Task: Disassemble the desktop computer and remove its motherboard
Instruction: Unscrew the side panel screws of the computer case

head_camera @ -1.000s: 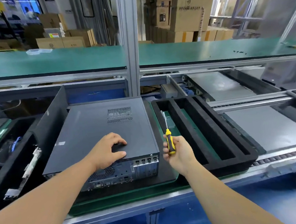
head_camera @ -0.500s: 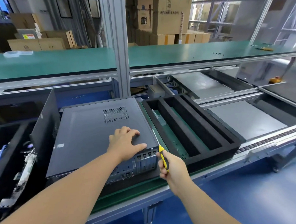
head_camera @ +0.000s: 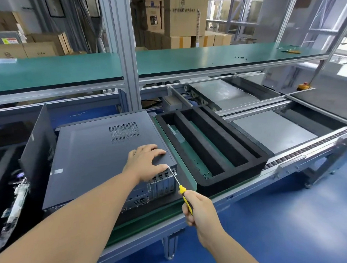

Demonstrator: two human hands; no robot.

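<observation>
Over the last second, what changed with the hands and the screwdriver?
The right hand lowered the screwdriver from upright beside the computer case, tipping its tip to the case's rear top corner. Its hold is unchanged. The left hand stays flat on the lid.

left hand (head_camera: 147,163) steadies computer (head_camera: 101,156); right hand (head_camera: 199,209) holds screwdriver (head_camera: 181,189).
</observation>
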